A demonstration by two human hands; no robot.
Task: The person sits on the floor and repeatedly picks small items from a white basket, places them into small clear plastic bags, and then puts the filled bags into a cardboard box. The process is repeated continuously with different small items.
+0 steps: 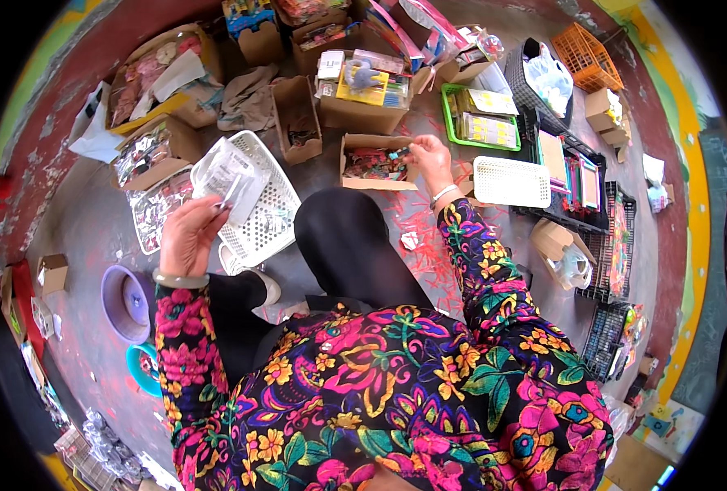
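My left hand (190, 235) is closed in a pinch beside a white perforated plastic basket (280, 182). Its fingertips touch a small pale piece at the edge of the clear plastic bags (231, 176) lying across the basket; I cannot make out exactly what it grips. Small silvery packets (275, 222) lie lower in the basket. Over a low cardboard box (380, 185), my right hand (433, 159) is pinched on a small teal and dark piece (399, 153), too small to name. Reddish thin pieces (370, 162) fill the box.
Red scraps (429, 254) litter the floor. Right of the box stand a green basket (483, 146) of yellow-and-white packs, a white tray (510, 182) and black crates (580, 196). Several cardboard boxes (363, 114) line the far side. A purple basin (126, 303) is at left.
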